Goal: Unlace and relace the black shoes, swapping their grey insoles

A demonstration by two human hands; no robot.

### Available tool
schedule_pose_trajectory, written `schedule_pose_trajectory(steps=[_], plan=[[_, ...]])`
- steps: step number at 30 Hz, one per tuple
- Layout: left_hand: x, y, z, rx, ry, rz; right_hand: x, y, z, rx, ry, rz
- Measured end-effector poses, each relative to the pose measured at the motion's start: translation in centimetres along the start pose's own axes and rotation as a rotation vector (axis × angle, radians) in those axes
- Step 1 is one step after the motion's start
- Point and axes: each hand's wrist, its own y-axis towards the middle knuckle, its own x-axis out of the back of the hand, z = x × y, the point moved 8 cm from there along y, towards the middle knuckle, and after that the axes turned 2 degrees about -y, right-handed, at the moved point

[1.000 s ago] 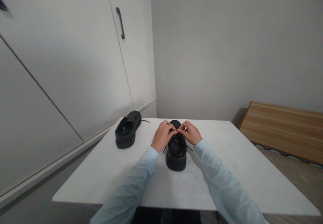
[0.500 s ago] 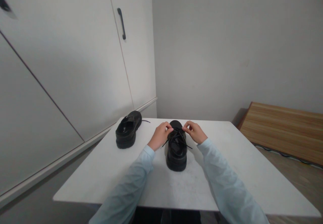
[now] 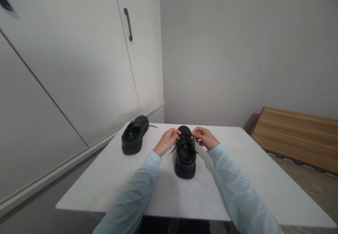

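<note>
A black lace-up shoe stands upright in the middle of the table, its toe pointing away from me and its heel towards me. Black shoelaces cross over its front, with loose ends hanging to both sides. On the left of the laces, my left hand is closed in a pinch on the shoelace. From the right, my right hand pinches the shoelace too, thumb against forefinger. Both hands are at about the same height, close to the toe. The bits of lace between the fingertips are mostly hidden.
A second black shoe rests at the table's far left, one lace end sticking out to its right. The white table stands near a white cupboard and a grey wall. A wood-grain panel is at the right.
My right fingers have bent and shifted slightly on the lace, and the right lace end lies closer to the shoe. My left fingers have changed their pinch a little.
</note>
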Motion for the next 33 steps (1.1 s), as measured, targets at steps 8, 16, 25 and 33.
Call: schedule_pose_trajectory(steps=[8, 16, 25, 33], plan=[[-0.9, -0.3, -1.9, -0.204, 0.339, -0.064, -0.1, -0.2, 2.9, 0.304, -0.514, -0.233], [-1.0, -0.6, -3.0, -0.296, 0.48, -0.16, -1.3, -0.2, 3.0, 0.406, -0.703, -0.172], [-0.2, -0.8, -3.0, -0.339, 0.579, -0.165, 0.6, -0.6, 3.5, 0.371, -0.724, -0.294], [0.0, -0.5, -2.2, -0.279, 0.611, -0.099, 1.6, -0.2, 2.8, 0.326, -0.72, -0.289]])
